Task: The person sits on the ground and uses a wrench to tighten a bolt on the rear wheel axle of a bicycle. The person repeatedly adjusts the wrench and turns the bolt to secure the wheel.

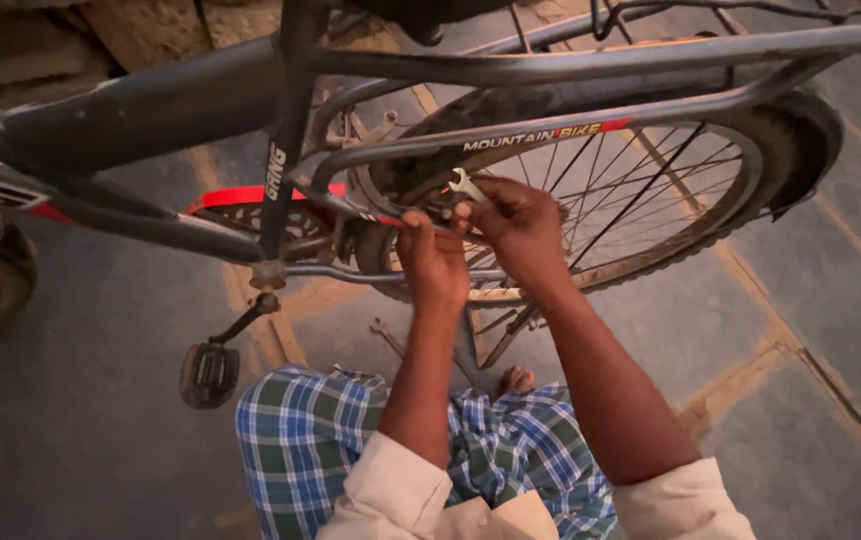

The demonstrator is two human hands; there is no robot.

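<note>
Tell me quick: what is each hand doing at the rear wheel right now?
Left hand: closed around the frame stay near the rear axle.
Right hand: closed, holding a small open-ended wrench at the hub.

— How is the light?

— Dim and warm, an orange cast over everything. The floor (pixel 101 430) falls into deep shadow at lower left.

— Any glare?

— Only faint sheen on the bicycle frame (pixel 571 65) tubes and a small glint on the spanner (pixel 466 185).

— Sharpness?

— Soft overall. The right hand (pixel 519 228) is slightly smeared, and the spokes (pixel 641 190) blur. Frame tubes bow toward the edges from the wide lens.
</note>
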